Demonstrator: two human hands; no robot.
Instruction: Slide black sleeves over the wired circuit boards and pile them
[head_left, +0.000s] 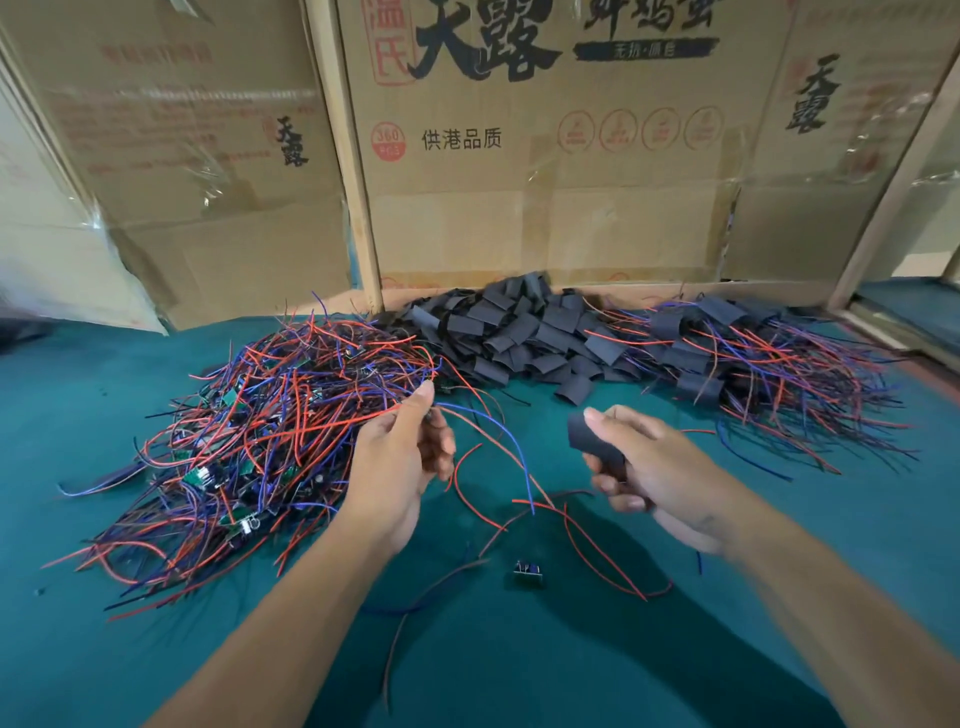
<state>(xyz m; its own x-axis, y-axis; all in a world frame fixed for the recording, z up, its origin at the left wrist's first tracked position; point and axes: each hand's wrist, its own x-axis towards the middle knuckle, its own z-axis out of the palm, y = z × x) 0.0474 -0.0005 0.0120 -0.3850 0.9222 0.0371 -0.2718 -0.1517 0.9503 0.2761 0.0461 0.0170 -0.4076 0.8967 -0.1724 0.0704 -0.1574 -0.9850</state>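
Black sleeve (596, 441) in right hand (654, 467)

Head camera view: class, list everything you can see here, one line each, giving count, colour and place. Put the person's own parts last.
Unsleeved wired circuit boards: a large tangled pile, green boards with red and blue wires, left on the table.
Loose black sleeves: a heap, black, centre back.
Sleeved boards: a pile, black sleeves with red and blue wires, right back.
Single circuit board: one, lying near centre, wires trailing.
Table cover: one, teal.
Cardboard boxes: several, brown with printed characters, behind the table.
Left hand: pinches wires.
Right hand: grips one black sleeve.
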